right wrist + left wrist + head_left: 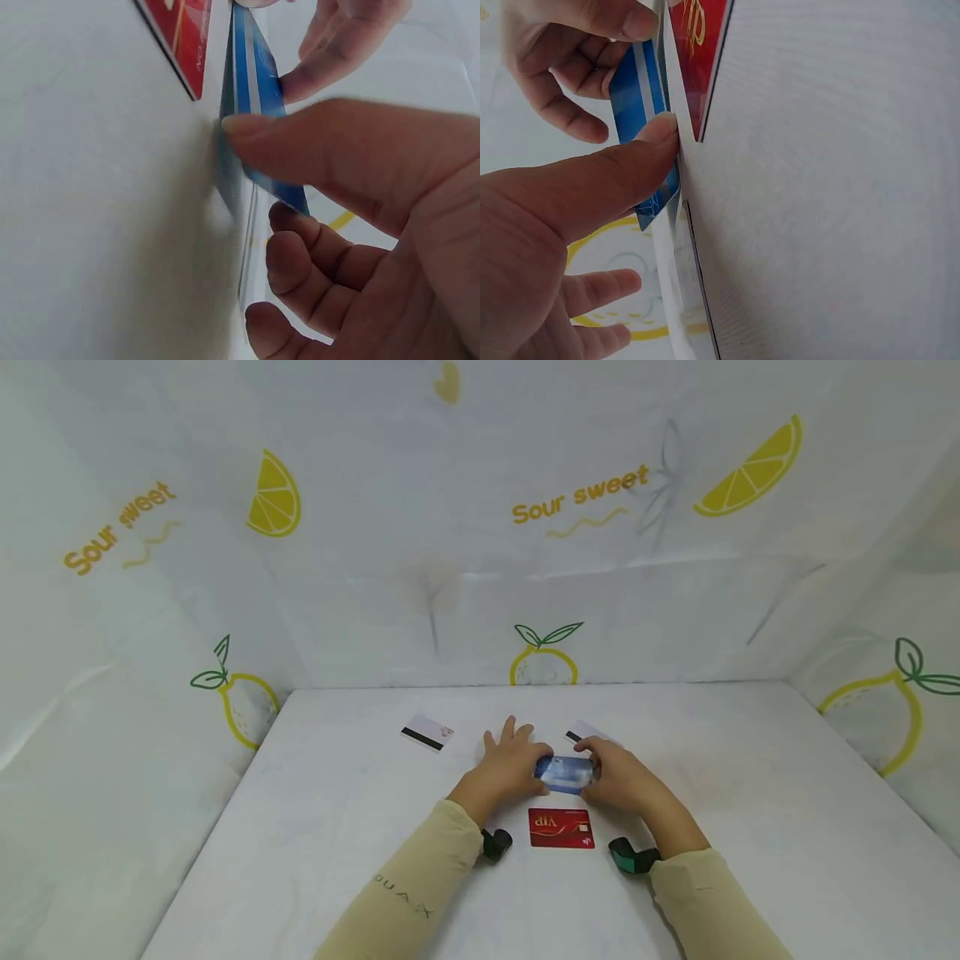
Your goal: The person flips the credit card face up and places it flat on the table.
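Head view: left hand (pixel 508 770) and right hand (pixel 621 778) are pinching blue card (pixel 564 775) near its left and right ends, just beyond red VIP card (pixel 560 829) on white table (pixel 315 802). Left wrist view: blue card is leaning, far edge higher; looking thin, light, springy-stiff. Right wrist view: near edge possibly touching white table, hard to tell; glossy face likely giving little grip, edges offering best hold.

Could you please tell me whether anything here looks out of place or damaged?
Only mildly: in the head view, the red VIP card, nearer than the held blue card, appears upside down by its lettering, and the leftmost white card lies at a slant. No spill or damage stands out.
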### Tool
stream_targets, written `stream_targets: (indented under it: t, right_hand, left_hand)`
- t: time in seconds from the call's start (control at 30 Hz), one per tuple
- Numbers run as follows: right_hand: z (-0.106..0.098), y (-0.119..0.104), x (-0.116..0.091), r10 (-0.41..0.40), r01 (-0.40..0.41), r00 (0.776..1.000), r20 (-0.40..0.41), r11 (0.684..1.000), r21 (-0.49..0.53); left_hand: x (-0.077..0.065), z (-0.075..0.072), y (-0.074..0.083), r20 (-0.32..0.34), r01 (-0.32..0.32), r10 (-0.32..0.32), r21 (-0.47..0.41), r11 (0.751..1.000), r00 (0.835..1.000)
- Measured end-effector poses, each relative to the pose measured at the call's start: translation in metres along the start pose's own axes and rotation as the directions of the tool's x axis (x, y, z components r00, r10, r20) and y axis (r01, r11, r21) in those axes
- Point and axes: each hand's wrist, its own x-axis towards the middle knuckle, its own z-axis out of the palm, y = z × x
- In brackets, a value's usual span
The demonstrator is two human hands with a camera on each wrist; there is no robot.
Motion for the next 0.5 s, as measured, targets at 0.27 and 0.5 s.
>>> stream_targets:
  t: [0.27,0.5]
  right_hand:
    - [0.001,-0.007,-0.002,-0.012,0.011,1.000,-0.003,0.995,-0.101]
    - [-0.007,-0.004,-0.004,-0.090,0.089,0.996,-0.018,0.995,-0.044]
  left_hand:
    - [-0.001,-0.001,-0.001,0.007,0.023,-0.023,-0.005,1.000,1.000]
    - [-0.005,-0.001,-0.016,-0.038,-0.039,0.034,-0.152,0.988,0.999]
